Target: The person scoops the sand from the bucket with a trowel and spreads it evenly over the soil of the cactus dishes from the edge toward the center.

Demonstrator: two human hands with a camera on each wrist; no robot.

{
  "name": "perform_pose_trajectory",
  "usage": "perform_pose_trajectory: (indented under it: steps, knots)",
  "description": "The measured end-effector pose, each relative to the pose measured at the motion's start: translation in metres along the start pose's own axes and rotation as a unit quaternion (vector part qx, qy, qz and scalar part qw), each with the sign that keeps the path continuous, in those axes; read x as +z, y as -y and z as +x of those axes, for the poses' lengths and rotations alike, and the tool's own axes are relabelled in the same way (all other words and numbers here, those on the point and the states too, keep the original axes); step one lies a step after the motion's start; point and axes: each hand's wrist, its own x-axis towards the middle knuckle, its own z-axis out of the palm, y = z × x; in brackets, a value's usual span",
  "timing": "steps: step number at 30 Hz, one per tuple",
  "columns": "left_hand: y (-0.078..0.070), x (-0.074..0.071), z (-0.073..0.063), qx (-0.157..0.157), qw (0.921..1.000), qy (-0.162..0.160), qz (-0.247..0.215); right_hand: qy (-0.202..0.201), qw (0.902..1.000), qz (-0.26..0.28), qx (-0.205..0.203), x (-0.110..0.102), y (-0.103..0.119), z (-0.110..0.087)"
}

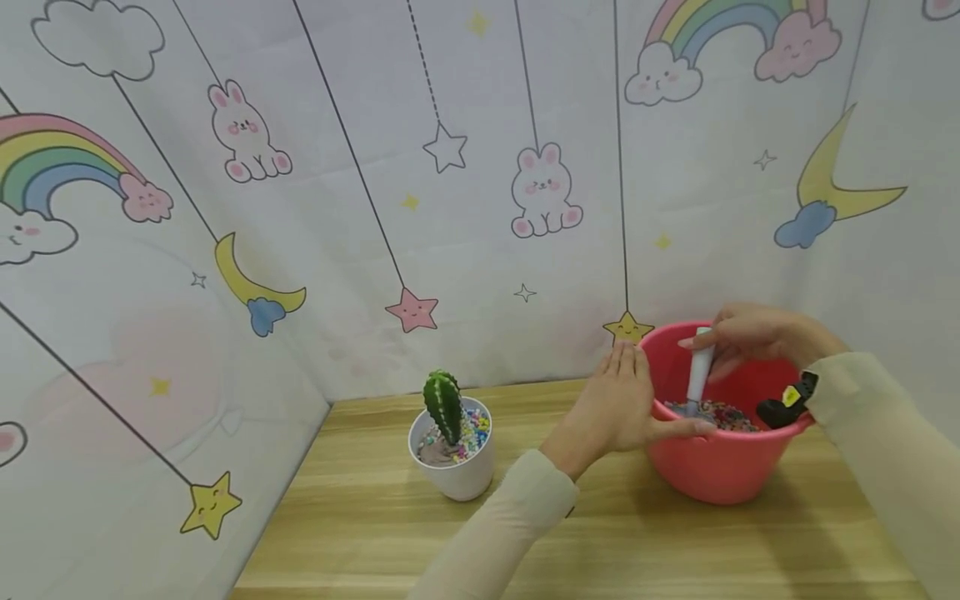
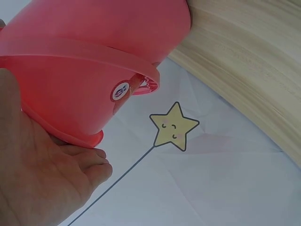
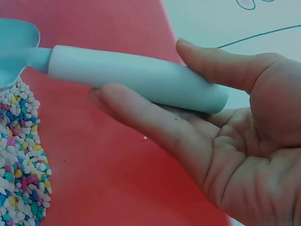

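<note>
A pink bucket (image 1: 720,468) stands on the table, with small multicoloured pebbles (image 3: 22,155) inside. My left hand (image 1: 617,408) braces its left side: the straight fingers lie along the outside and the thumb stretches along the front rim. In the left wrist view the bucket's rim (image 2: 70,47) passes close by that palm. Over the bucket, my right hand (image 1: 753,333) holds a small shovel (image 1: 701,373) by its thick white handle (image 3: 127,75), between thumb and fingers. The pale blue blade (image 3: 19,40) points down at the pebbles; in the head view its tip is hidden among them.
Left of the bucket, a white pot (image 1: 463,482) holds a green cactus (image 1: 443,407), with coloured pebbles and a greyish patch around its base. The wooden table (image 1: 360,500) meets a white cloth backdrop (image 1: 480,267) printed with stars, rabbits and rainbows.
</note>
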Motion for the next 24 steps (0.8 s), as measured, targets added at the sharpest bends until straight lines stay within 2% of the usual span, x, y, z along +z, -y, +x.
perform_pose_trajectory:
  steps: [9,16,19,24]
  knots:
    - [0.0,-0.002,-0.002,-0.005,1.0,-0.001,-0.002,-0.021,0.9972,0.07,-0.01,-0.011,-0.001,-0.007]
    - [-0.003,-0.003,-0.003,-0.009,1.0,0.002,0.004,-0.047,0.9937,0.101,-0.01,-0.021,-0.002,-0.02]
    - [-0.004,-0.003,-0.002,-0.006,0.9999,-0.001,0.012,-0.054,0.9895,0.134,-0.001,-0.025,-0.005,-0.024]
    - [-0.003,-0.001,-0.002,-0.003,0.9998,-0.003,0.019,-0.047,0.9769,0.208,0.016,-0.03,-0.014,-0.03]
